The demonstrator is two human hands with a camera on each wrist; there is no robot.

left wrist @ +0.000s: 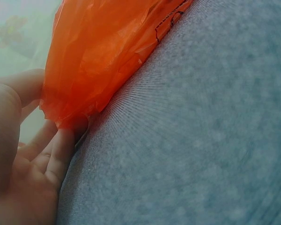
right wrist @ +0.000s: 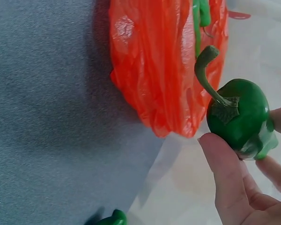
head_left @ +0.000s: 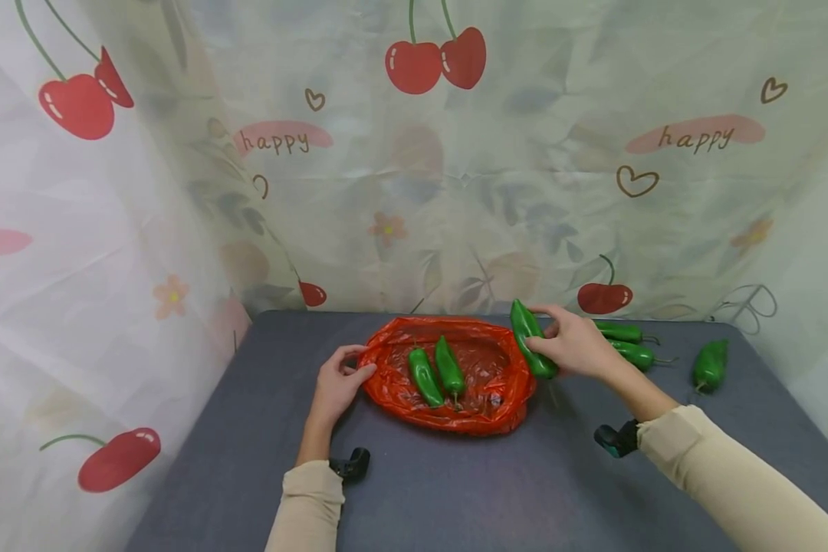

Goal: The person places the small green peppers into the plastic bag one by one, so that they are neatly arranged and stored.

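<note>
Mid-frame, my left hand [head_left: 335,383] pinches the red bag [head_left: 448,422], seemingly to steady it; my right hand [head_left: 578,343] grips a pepper [head_left: 528,331].

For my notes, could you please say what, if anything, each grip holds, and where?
Right grip: long green pepper, by its body; left grip: red plastic bag, by its rim.

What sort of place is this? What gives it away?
Probably a makeshift recording booth: cherry-printed sheeting hangs behind and left of a grey-topped table, and a small black device sits at each wrist.
</note>
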